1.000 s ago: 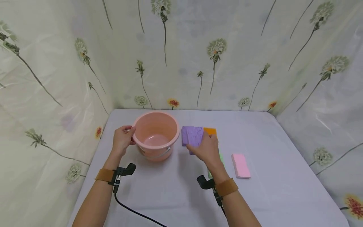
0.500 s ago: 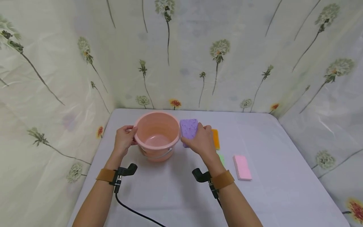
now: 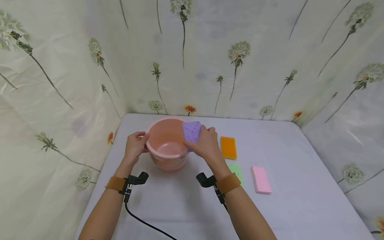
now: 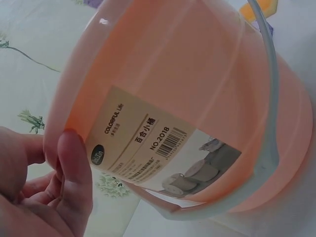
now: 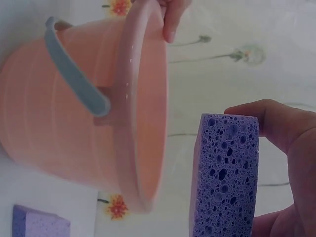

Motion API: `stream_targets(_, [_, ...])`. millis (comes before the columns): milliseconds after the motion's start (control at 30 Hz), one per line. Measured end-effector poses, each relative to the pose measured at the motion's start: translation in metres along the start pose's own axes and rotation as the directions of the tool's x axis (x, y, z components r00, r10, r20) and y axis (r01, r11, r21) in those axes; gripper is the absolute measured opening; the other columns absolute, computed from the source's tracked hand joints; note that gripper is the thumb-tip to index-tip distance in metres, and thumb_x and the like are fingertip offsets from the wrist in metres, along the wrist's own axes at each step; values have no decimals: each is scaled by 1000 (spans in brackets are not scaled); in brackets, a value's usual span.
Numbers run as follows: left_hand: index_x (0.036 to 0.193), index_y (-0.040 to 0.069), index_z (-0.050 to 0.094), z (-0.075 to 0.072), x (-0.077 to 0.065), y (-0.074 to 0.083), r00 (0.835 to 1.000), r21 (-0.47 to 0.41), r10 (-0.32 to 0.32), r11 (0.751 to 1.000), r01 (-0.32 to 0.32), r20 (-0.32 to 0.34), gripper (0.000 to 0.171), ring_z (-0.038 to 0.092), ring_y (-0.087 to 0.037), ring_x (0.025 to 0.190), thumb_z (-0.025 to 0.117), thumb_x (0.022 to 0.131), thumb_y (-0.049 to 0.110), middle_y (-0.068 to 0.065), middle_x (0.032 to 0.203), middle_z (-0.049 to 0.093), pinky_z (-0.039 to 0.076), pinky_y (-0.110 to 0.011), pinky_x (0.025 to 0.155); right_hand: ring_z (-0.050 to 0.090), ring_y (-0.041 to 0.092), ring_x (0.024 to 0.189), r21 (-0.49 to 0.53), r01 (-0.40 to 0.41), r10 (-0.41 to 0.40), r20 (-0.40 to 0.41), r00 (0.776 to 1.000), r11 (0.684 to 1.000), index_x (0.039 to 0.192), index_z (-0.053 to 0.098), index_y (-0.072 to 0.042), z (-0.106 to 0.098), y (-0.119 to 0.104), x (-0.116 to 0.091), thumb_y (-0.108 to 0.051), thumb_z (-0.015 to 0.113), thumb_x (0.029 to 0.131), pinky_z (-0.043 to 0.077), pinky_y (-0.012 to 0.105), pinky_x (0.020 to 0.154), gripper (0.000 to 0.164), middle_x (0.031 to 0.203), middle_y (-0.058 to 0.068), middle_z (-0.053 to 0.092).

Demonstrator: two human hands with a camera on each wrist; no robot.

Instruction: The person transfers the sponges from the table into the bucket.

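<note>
Sponge (image 3: 191,130) aloft, purple, pinched between bent thumb and fingers of the right hand (image 3: 205,144)! Hung just over the right edge of the pink bucket (image 3: 163,161), to the left of that palm, and showed a gap to the rim in the right wrist view. Pointed lengthwise away from the body, roughly along that same edge. Over on the opposite side, gripped the rim with the left hand (image 3: 135,145), thumb and fingers bent around, well apart from the sponge. Stood upright on the desk (image 3: 168,203) below, mouth open!
</note>
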State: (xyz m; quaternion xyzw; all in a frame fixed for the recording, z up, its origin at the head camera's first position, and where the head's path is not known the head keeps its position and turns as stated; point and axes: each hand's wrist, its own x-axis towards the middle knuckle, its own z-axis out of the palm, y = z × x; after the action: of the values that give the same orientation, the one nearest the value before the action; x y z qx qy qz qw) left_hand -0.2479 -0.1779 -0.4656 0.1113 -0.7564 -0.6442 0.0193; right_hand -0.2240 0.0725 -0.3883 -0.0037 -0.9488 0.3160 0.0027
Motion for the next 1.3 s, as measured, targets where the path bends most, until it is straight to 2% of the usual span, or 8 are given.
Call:
stream_targets(267, [130,-5,55,0,1,0,1000,19,2,1000,-2,-4,42,63,-12,55,60,101,23,-22,95,63,56,-22,52,43,34,109,5,28,-28,31,999,1000,137,46,3,12,-19,7,-46,78,78,49,46,88,83,122,22,44])
stream_targets(567, [131,-5,54,3,1,1,1000,19,-9,1000,9,17,42,63,-14,56,59,101,23,-21,93,63,57,-23,53,44,33,112,-46,9,-6,60,998,999,139,44,2,23,-27,11,-48,79,78,51,46,90,87,125,23,43])
stream_targets(867, [131,-6,54,1,1,3,1000,8,-11,1000,11,12,41,61,-13,54,59,101,21,-20,90,63,56,-22,52,45,33,110,-37,58,-56,47,997,998,139,46,3,32,-42,15,-47,79,76,52,45,89,87,123,22,44])
stream_targets(1033, [129,-9,54,4,2,3,1000,-13,-7,1000,7,22,41,61,-11,52,60,101,20,-17,86,63,55,-22,50,45,35,113,-50,72,-69,55,996,996,140,44,4,38,-43,17,-54,79,74,52,47,91,94,127,23,43])
stream_targets(1167, [130,-7,55,2,1,2,1000,11,-8,1000,8,8,40,61,-12,53,59,101,21,-20,89,63,56,-22,51,40,36,119,-33,65,-63,79,995,997,144,40,2,45,-39,18,-62,78,72,52,49,92,103,134,24,38])
stream_targets(1300, [130,-5,55,0,2,1,1000,28,-9,1000,9,-3,40,62,-14,54,59,101,23,-20,91,63,56,-23,53,39,35,119,12,74,-74,48,996,997,142,42,2,47,-36,18,-63,79,71,53,50,90,103,133,23,37])
